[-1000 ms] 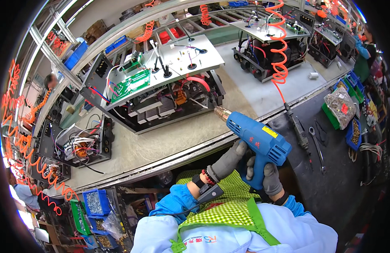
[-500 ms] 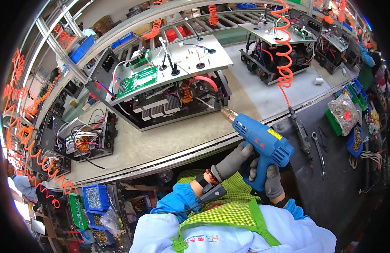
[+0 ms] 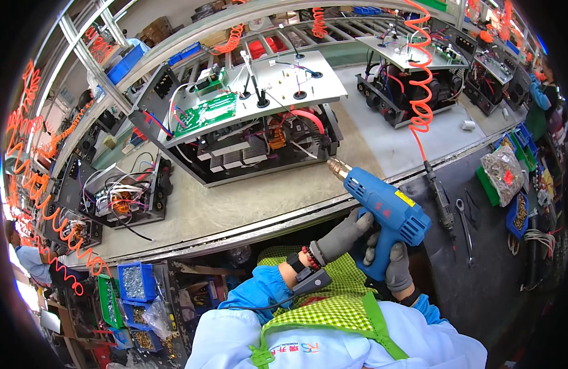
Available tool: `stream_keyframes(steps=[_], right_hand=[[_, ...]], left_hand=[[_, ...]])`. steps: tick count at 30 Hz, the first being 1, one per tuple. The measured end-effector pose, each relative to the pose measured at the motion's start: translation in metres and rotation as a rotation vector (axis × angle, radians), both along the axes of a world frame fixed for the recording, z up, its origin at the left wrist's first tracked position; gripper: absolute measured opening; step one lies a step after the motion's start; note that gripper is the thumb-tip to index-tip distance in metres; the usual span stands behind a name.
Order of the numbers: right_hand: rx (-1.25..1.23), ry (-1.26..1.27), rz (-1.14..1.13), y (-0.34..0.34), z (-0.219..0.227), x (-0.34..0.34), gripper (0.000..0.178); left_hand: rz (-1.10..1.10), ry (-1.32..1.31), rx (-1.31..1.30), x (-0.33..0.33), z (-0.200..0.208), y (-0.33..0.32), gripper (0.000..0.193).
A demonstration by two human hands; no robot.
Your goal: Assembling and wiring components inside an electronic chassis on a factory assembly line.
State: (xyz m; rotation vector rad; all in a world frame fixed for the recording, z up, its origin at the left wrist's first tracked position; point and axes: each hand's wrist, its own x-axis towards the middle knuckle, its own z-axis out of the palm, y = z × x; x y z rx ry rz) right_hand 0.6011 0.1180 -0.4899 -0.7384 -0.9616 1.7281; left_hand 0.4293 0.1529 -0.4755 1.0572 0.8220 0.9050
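Observation:
A blue heat gun (image 3: 387,208) with a metal nozzle is held up in front of me, its nozzle pointing toward the far left. My left hand (image 3: 350,232), in a grey glove, grips it where the handle meets the body. Lower on the handle, my right hand (image 3: 399,268) is closed round the grip, gloved too. Just beyond the nozzle tip stands an open electrical unit (image 3: 247,154) with heat sinks, a copper coil and thick red cable. A metal panel (image 3: 278,79) carrying a green circuit board (image 3: 207,114) and black grommeted wires rests on top of it.
Another open unit (image 3: 127,194) sits at left, and a panelled one (image 3: 413,80) at far right. Coiled orange air hoses (image 3: 422,86) hang down. On the dark right surface lie an air screwdriver (image 3: 441,200) and a wrench (image 3: 465,234). Parts bins (image 3: 136,281) stand lower left.
The whole view has shifted slightly, so the bench and units appear a little farther right. Both hands keep the same hold on the heat gun, with its nozzle still near the unit's corner.

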Motion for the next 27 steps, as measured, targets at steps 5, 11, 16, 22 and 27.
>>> stream_keyframes(steps=[5, 11, 16, 22, 27], right_hand=[[0.012, 0.016, 0.068, 0.002, -0.003, 0.004, 0.079], [0.048, 0.002, 0.093, 0.004, -0.007, 0.006, 0.079], [0.042, -0.015, 0.025, 0.001, -0.009, 0.001, 0.078], [0.041, -0.009, 0.063, 0.002, -0.013, 0.008, 0.077], [0.025, 0.024, 0.048, 0.0, -0.007, 0.007, 0.079]], left_hand=[[-0.067, -0.081, 0.053, -0.005, 0.011, -0.002, 0.06], [-0.05, -0.047, 0.02, -0.005, 0.009, -0.003, 0.06], [-0.116, -0.104, -0.008, -0.008, 0.005, -0.003, 0.064], [-0.012, -0.011, 0.041, -0.004, 0.005, -0.004, 0.066], [-0.09, -0.069, -0.005, -0.004, 0.007, -0.003, 0.062]])
